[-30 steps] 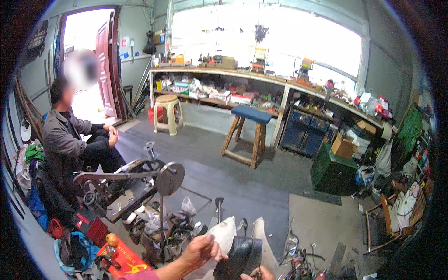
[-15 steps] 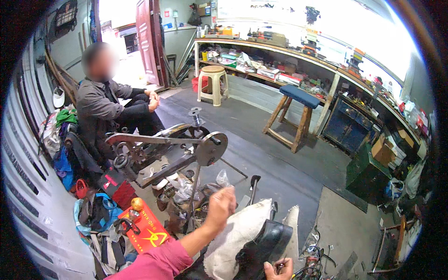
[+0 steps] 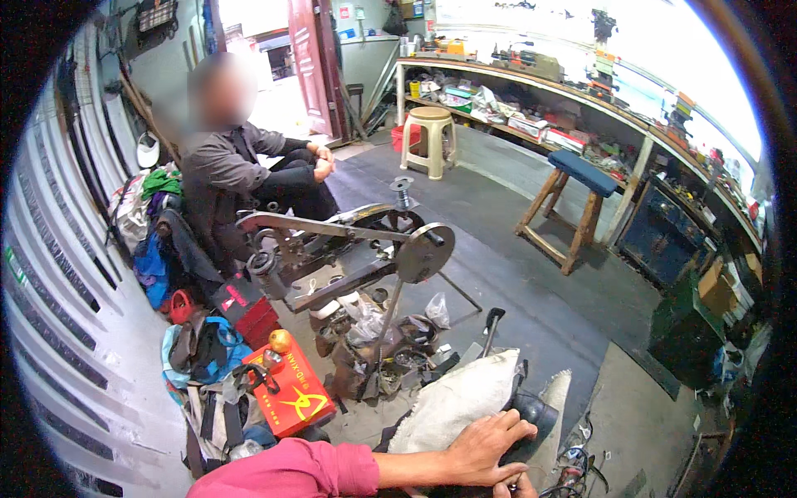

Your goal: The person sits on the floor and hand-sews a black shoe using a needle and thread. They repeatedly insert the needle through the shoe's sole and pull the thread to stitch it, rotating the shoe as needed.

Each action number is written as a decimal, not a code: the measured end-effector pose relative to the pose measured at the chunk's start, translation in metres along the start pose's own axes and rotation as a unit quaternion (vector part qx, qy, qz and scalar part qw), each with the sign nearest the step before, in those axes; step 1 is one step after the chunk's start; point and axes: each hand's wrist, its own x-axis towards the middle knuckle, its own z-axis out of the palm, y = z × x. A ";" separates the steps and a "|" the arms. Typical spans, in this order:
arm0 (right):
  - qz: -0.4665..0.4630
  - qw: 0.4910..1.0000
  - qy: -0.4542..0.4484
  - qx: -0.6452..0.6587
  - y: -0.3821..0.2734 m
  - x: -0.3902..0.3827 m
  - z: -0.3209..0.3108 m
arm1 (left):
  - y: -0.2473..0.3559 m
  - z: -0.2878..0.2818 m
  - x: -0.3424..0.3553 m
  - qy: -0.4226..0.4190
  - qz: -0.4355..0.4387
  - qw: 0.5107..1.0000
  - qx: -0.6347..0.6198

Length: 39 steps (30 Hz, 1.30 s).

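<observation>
A black, shiny leather piece (image 3: pixel 535 412) lies over a whitish cloth (image 3: pixel 465 388) at my lap. My left hand (image 3: pixel 490 444) rests across it from the left, fingers curled and thumb pointing toward the right hand. My right hand (image 3: pixel 519 488) shows only in part at the bottom edge, its fingers pinched together beside the left thumb. Whatever small thing lies between the fingers of the two hands is hidden. The left arm, in a red sleeve (image 3: pixel 303 469), covers the near part of the cloth.
Ahead stands a hand-cranked metal machine (image 3: pixel 349 253) with a round wheel. An orange-red box (image 3: pixel 290 390) lies to the left, near bags (image 3: pixel 207 353). A person (image 3: pixel 249 166) sits behind the machine. Beyond are a blue-topped stool (image 3: pixel 581 172), a beige stool (image 3: pixel 430 137) and a cluttered workbench (image 3: pixel 515 70).
My left hand has come down from above the cloth to the black leather, beside my right hand. The whole view has shifted, so the room sits farther right in it.
</observation>
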 end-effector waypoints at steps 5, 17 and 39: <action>0.029 0.999 0.021 0.040 0.005 -0.002 0.007 | -0.011 0.008 -0.003 0.008 -0.018 0.999 -0.044; 0.088 0.983 0.090 0.137 0.029 -0.010 -0.004 | -0.017 0.009 0.000 0.013 0.023 0.997 -0.071; 0.154 0.987 0.049 -0.001 -0.005 -0.013 -0.018 | -0.010 0.004 -0.019 -0.017 0.190 0.982 -0.001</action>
